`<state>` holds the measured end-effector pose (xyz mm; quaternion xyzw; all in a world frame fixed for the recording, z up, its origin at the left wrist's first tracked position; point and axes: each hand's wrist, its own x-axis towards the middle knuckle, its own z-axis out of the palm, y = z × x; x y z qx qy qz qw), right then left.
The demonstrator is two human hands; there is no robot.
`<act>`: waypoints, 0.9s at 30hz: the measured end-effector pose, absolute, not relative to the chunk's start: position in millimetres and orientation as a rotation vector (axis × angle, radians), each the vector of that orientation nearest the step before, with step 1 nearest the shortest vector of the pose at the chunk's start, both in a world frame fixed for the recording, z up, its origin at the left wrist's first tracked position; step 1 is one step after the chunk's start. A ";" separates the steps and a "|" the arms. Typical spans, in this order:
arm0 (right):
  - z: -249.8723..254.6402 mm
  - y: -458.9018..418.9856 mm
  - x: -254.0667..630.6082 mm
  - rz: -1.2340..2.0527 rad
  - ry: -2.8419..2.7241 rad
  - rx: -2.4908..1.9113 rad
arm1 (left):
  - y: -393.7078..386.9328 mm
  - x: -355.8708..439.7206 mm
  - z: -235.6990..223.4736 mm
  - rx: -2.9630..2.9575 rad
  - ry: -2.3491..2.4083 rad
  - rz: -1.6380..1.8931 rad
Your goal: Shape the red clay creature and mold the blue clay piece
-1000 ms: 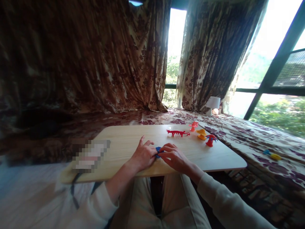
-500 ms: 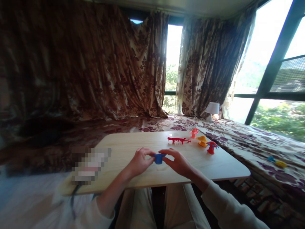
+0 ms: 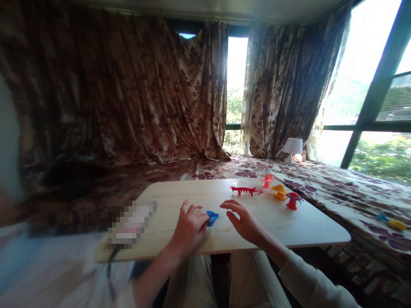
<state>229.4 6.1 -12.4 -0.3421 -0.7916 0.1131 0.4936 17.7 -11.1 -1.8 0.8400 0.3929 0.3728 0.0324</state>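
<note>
A lump of blue modelling clay (image 3: 212, 218) is at the front middle of the light wooden table. My left hand (image 3: 192, 224) is closed on its left side, the fingertips partly hiding it. Just right of the clay, my right hand (image 3: 239, 220) is held with thumb and fingers apart and nothing between them. Farther back lies a long red many-legged figure (image 3: 246, 191). To its right stand a coral-red figure (image 3: 266, 180), a yellow mushroom-shaped figure (image 3: 279, 192) and a red figure with blue bits (image 3: 293, 201).
A pixelated item (image 3: 132, 224) with a dark cable lies on the table's left side. A floral-covered bench (image 3: 308, 182) runs behind and to the right, with a white lamp (image 3: 293, 147) and a blue-and-yellow item (image 3: 396, 223) on it. Patterned curtains (image 3: 144, 94) hang behind.
My right hand has let go of the blue clay and opened beside it. The clay has turned and changed outline, now in my left hand alone. The view has shifted slightly left.
</note>
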 end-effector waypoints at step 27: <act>-13.3 -8.1 201.1 -0.183 -2.443 -0.972 | -19.2 14.2 -12.0 2.884 1.283 0.937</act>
